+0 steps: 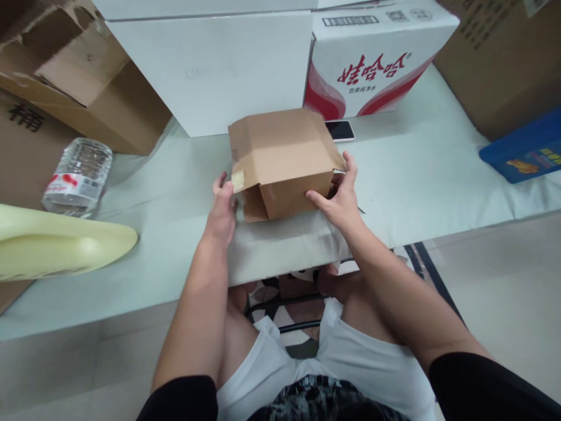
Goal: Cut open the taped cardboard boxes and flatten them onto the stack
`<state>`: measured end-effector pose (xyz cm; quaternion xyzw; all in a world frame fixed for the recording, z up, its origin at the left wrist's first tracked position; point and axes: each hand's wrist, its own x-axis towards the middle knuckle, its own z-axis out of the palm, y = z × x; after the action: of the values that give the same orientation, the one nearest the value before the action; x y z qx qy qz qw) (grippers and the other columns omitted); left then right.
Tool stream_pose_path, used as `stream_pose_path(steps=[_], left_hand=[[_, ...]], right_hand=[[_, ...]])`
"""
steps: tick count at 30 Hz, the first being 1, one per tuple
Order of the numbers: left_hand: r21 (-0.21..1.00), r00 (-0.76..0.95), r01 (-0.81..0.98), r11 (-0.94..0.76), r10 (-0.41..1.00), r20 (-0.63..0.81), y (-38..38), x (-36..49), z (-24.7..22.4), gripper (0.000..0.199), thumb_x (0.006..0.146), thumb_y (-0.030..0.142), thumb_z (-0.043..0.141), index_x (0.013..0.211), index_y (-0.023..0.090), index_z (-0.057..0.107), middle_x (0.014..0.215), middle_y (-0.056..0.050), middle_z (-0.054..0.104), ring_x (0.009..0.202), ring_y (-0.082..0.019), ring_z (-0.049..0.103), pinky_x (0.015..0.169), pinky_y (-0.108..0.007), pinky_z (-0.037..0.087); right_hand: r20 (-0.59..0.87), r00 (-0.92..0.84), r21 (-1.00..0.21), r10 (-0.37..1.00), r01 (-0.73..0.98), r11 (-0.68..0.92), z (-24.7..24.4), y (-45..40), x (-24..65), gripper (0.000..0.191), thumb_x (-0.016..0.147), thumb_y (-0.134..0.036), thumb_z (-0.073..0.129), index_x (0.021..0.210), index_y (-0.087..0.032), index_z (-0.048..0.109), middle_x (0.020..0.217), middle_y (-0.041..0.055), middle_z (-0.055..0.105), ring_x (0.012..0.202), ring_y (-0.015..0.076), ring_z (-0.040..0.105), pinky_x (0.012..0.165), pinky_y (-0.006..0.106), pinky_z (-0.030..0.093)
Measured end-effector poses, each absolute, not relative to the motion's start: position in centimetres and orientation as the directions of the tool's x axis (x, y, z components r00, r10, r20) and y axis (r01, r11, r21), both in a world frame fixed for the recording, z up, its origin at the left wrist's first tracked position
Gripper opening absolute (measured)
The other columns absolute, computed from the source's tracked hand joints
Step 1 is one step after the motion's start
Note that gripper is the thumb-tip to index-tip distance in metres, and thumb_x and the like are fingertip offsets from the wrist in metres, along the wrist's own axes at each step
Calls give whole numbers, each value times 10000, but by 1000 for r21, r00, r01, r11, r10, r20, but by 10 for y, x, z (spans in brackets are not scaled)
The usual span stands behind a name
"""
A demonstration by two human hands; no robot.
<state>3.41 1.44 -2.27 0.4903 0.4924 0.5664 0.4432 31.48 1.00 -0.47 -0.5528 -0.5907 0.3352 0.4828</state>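
Observation:
A small brown cardboard box (289,146) is on the pale green cloth in front of me, its side flaps partly folded out. My left hand (222,210) grips the flap at the box's left corner, near a pale yellow patch of tape or label. On the right, my right hand (339,196) holds the other end, thumb on the near face and fingers around the right edge. Part of the box's open left end shows a dark gap under the flap. A thin dark tip sticks out beside my right hand; I cannot tell what it is.
A phone (340,131) lies just behind the box. White cartons (249,70) and a red-and-white water carton (372,76) stand at the back. To the left are a plastic bottle (81,175), a yellow curved object (65,242) and brown cartons; a blue package (526,146) sits right.

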Motion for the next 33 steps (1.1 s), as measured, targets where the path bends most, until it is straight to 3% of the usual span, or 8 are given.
stream_pose_path(steps=[4, 13, 19, 23, 26, 29, 31, 33], left_hand=[[976, -50, -122, -180, 983, 175, 10, 42, -3, 699, 724, 754, 753, 1256, 308, 674, 1493, -85, 611, 1539, -339, 430, 1312, -492, 283], [992, 124, -77, -103, 986, 112, 2, 51, 6, 1087, 672, 646, 874, 1549, 374, 292, 1360, -150, 649, 1337, -385, 623, 1025, -520, 553], [978, -3, 34, -205, 979, 205, 10, 42, -6, 939, 641, 695, 882, 1371, 341, 411, 1032, -54, 622, 1072, -310, 693, 1004, -519, 529], [956, -125, 75, -283, 949, 291, 9, 40, -1, 778, 657, 632, 891, 1267, 315, 526, 1126, -68, 641, 1111, -287, 664, 988, -453, 538], [971, -110, -64, -230, 969, 222, 1, 34, 10, 531, 810, 646, 691, 1208, 298, 640, 881, -35, 688, 724, -216, 672, 696, -365, 564], [967, -21, -213, -138, 990, 137, -2, 28, 19, 481, 866, 604, 507, 1130, 265, 725, 582, 2, 600, 356, -145, 406, 403, -320, 379], [967, -81, -223, -122, 991, 107, 1, 27, 20, 368, 810, 530, 623, 1015, 252, 747, 596, 5, 626, 400, -145, 465, 424, -316, 402], [986, -218, -128, -109, 973, 79, 7, 28, 18, 302, 745, 454, 785, 962, 250, 738, 789, 0, 726, 710, -188, 679, 641, -327, 548]], right_hand=[[239, 142, -870, 960, 470, 147, -7, 12, 316, 1148, 699, -601, 856, 1580, -327, 172, 1393, 161, 610, 1141, 322, 683, 996, 540, 575], [296, 170, -870, 940, 454, 192, -4, 11, 317, 1069, 764, -602, 799, 1582, -300, 180, 1157, 107, 635, 1008, 296, 699, 903, 526, 606], [310, 137, -892, 941, 386, 237, 2, 7, 315, 999, 782, -611, 774, 1558, -318, 219, 1329, 136, 601, 1093, 283, 683, 962, 500, 598], [316, 188, -903, 930, 359, 234, 8, 6, 319, 617, 925, -653, 562, 1409, -290, 439, 1231, 103, 638, 1065, 242, 677, 944, 443, 590], [296, 262, -923, 919, 325, 205, 9, 10, 324, 470, 960, -650, 448, 1195, -264, 576, 1152, 80, 651, 1114, 234, 666, 949, 413, 577], [196, 356, -971, 914, 200, 130, 10, 15, 325, 400, 923, -607, 464, 1039, -252, 608, 1053, 59, 663, 1020, 215, 665, 906, 395, 568], [151, 393, -987, 907, 105, 119, 11, 17, 324, 339, 868, -555, 521, 988, -248, 602, 1003, 48, 664, 932, 200, 653, 883, 386, 559], [162, 405, -987, 900, 54, 153, 12, 16, 324, 304, 830, -515, 553, 967, -246, 585, 978, 40, 661, 881, 189, 647, 878, 380, 551]])
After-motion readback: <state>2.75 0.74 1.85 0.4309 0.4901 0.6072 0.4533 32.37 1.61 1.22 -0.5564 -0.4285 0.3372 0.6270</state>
